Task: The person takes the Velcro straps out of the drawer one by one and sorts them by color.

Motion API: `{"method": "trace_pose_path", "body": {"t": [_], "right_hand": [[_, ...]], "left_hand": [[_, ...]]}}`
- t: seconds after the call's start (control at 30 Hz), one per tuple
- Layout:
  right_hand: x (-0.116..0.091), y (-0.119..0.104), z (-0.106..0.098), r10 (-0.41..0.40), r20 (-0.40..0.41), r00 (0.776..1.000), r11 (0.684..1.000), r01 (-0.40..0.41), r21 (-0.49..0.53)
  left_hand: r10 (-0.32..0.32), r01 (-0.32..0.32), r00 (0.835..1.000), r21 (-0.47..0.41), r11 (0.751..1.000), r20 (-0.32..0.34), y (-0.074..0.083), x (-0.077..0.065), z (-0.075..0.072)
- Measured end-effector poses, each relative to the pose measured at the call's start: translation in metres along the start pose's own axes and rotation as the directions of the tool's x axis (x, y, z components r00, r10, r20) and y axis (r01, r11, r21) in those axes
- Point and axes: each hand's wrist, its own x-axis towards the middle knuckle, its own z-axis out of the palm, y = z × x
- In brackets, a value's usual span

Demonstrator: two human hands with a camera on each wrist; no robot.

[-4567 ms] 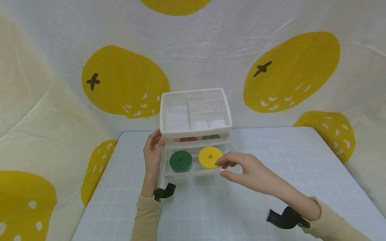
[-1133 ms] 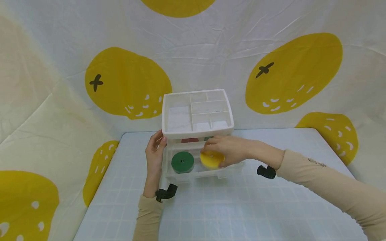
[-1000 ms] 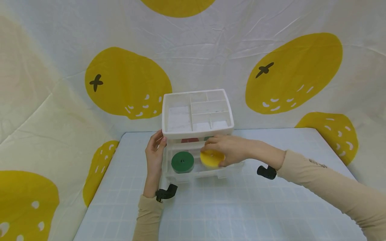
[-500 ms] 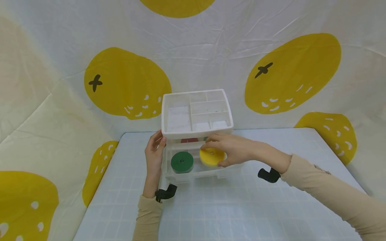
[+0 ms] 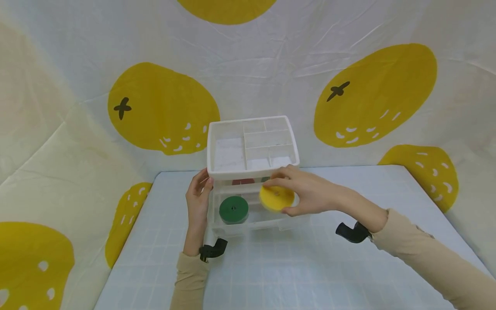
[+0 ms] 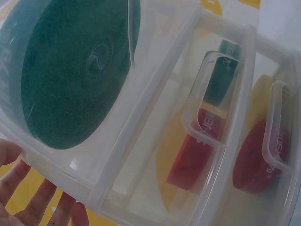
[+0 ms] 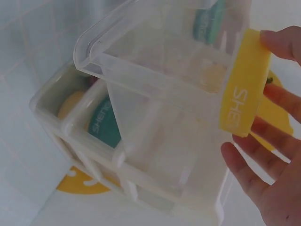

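Note:
My right hand [image 5: 310, 189] pinches a yellow roll of tape [image 5: 276, 198] between thumb and fingers, tilted over the right part of an extended clear drawer [image 5: 255, 224]. In the right wrist view the lettered edge of the yellow roll [image 7: 247, 84] faces the camera, beside the drawer's wall. A green roll of tape [image 5: 234, 209] lies flat in the drawer's left part; its spiral-wound face shows in the left wrist view. My left hand [image 5: 197, 200] touches the left side of the white drawer unit [image 5: 253, 174], fingertips against its wall [image 6: 42, 200].
The drawer unit's top is a white tray [image 5: 228, 153] with several compartments. Lower drawers hold red [image 6: 195, 155] and green [image 6: 223, 73] rolls with printed edges. A pale checked cloth [image 5: 348, 275] covers the table, and a fruit-print curtain [image 5: 279, 73] hangs behind.
My right hand has come in from the right, taken hold of the yellow roll and raised it, tilted, slightly from the drawer. The left hand and green roll stay in place.

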Motion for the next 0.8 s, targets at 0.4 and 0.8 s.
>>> {"method": "trace_pose_path", "body": {"t": [0.4,0.8], "right_hand": [[-0.032,0.005,-0.011,0.112,-0.162,0.980,0.993,-0.105,0.046],[-0.057,0.022,-0.006,0.175,-0.305,0.936,0.984,-0.166,0.056]], "left_hand": [[0.028,-0.028,1.000,-0.017,0.999,-0.010,-0.003,-0.001,0.001],[0.017,-0.017,1.000,-0.008,1.000,-0.005,-0.001,-0.002,0.001]]}}
